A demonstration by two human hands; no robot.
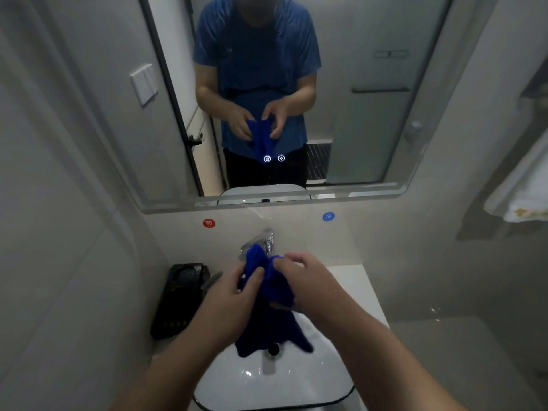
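Note:
A dark blue cloth [275,295] hangs bunched between both my hands above the white sink basin [296,378]. My left hand [234,295] grips its left side with thumb and fingers curled round the fabric. My right hand [305,280] holds the right side, fingertips pinching the top edge and thumb under the fold. The cloth's lower corners dangle over the drain [273,349]. A chrome tap [262,241] stands just behind the cloth's top.
A black tray [175,301] sits on the counter left of the basin. A wall mirror [370,114] above reflects a person in a blue shirt. Red [209,223] and blue [328,216] stickers mark the wall. White towels [522,197] hang at the right.

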